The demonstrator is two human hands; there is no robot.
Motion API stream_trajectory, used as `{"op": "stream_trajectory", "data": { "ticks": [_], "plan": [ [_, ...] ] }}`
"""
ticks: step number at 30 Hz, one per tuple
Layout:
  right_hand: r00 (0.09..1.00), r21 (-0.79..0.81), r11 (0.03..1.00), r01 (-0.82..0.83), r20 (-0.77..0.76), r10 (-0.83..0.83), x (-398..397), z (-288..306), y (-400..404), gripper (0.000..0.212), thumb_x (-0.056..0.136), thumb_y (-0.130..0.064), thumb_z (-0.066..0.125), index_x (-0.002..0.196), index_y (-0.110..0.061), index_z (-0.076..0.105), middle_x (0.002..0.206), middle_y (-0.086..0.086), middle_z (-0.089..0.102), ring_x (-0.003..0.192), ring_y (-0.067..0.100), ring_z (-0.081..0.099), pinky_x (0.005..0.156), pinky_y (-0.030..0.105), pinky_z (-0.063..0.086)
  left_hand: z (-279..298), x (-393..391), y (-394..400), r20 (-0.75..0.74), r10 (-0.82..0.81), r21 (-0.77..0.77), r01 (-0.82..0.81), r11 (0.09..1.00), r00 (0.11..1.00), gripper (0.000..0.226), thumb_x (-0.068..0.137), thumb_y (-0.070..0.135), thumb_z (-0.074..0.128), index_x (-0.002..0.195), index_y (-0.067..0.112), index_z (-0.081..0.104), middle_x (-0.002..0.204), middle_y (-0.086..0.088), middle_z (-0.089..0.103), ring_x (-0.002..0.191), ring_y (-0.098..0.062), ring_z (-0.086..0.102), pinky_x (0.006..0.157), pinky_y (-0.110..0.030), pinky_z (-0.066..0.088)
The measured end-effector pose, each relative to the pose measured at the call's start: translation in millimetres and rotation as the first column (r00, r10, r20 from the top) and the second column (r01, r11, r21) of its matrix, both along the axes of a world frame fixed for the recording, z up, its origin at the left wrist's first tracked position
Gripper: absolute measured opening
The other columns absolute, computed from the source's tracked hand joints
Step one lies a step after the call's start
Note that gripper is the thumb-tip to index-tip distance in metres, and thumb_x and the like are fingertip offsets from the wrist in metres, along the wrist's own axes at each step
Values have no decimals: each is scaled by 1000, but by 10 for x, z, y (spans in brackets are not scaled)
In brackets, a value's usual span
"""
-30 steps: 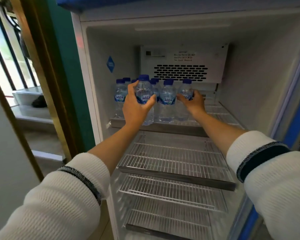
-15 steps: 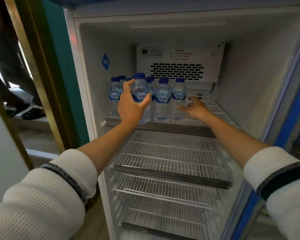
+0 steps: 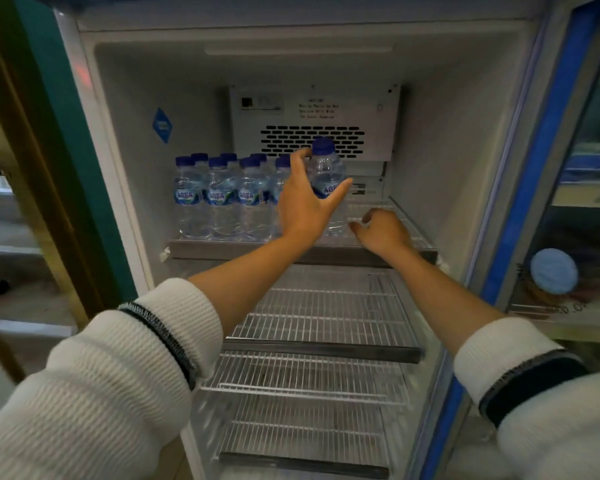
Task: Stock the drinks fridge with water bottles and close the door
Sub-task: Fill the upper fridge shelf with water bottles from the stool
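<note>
The drinks fridge (image 3: 440,140) stands open in front of me. Several small water bottles (image 3: 219,199) with blue caps and blue labels stand in rows on the left of the top wire shelf (image 3: 388,245). My left hand (image 3: 303,209) grips one more water bottle (image 3: 328,174) to the right of those rows, its cap above the others. My right hand (image 3: 381,230) hangs with loosely curled fingers over the bare right part of the top shelf, holding nothing. The fridge door (image 3: 548,161), blue-edged with glass, stands open at the right.
Three wire shelves below, the nearest one being the second shelf (image 3: 326,313), hold nothing. A white fan cover (image 3: 312,123) with vent slots sits on the back wall above the bottles. A teal wall and gold frame (image 3: 42,161) border the fridge on the left.
My left hand has carried its bottle from the middle of the row to the right end. My right hand let go of a bottle earlier and has drawn back over the shelf. The view shifted left.
</note>
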State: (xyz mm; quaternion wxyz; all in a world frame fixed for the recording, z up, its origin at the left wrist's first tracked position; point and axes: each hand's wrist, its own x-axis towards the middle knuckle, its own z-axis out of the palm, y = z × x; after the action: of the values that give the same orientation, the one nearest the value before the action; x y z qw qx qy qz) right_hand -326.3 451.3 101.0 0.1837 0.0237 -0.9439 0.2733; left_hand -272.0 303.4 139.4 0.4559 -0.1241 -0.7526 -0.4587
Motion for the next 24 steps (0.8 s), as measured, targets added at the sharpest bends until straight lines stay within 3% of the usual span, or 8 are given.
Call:
{"op": "stream_trajectory", "data": {
  "ticks": [6, 9, 11, 14, 19, 24],
  "plan": [
    [998, 0, 1000, 17, -55, -17, 43, 5, -18, 29, 91, -40, 58, 99, -13, 63, 97, 7, 67, 85, 24, 61, 80, 39, 54, -115, -204, 22, 111, 147, -134, -131, 982, 983, 77, 75, 50, 76, 133, 16, 39, 122, -5, 61, 103, -21, 62, 81, -42, 55],
    [998, -15, 1000, 22, -53, -22, 38, -1, -12, 26, 91, -39, 59, 98, -14, 62, 93, 6, 65, 80, 22, 59, 73, 35, 52, -146, -212, 31, 98, 231, -296, -193, 935, 968, 78, 75, 53, 75, 133, 14, 40, 127, -7, 59, 108, -23, 60, 78, -36, 53],
    [998, -12, 1000, 27, -54, -28, 41, 0, -13, 28, 91, -40, 59, 99, -14, 62, 94, 6, 65, 80, 22, 58, 73, 34, 51, -93, -203, 34, 51, 283, -402, -240, 884, 958, 77, 75, 55, 74, 131, 10, 44, 127, -9, 57, 114, -23, 56, 77, -33, 49],
    [998, -2, 1000, 27, -59, -27, 37, -9, -9, 31, 91, -41, 58, 103, -13, 63, 100, 8, 66, 87, 25, 61, 73, 34, 51, 44, -213, -14, -41, 416, -576, -362, 733, 908, 81, 70, 63, 72, 126, 9, 51, 126, -11, 52, 119, -26, 46, 76, -36, 49],
    [997, -12, 1000, 11, -71, -12, 30, -20, 17, 35, 91, -41, 57, 108, -12, 64, 108, 10, 66, 94, 27, 62, 71, 30, 45, 128, -225, -145, -11, 533, -679, -398, 617, 846, 81, 72, 71, 64, 122, 7, 55, 128, -12, 45, 107, -26, 53, 61, -33, 43],
    [995, -30, 1000, -9, -95, 6, 21, -39, 25, 36, 91, -43, 56, 107, -12, 65, 107, 11, 68, 93, 28, 62, 71, 30, 45, 122, -150, -197, -70, 583, -786, -405, 468, 810, 82, 77, 71, 58, 123, 4, 51, 127, -12, 44, 102, -26, 55, 56, -33, 39]
  ]
}}
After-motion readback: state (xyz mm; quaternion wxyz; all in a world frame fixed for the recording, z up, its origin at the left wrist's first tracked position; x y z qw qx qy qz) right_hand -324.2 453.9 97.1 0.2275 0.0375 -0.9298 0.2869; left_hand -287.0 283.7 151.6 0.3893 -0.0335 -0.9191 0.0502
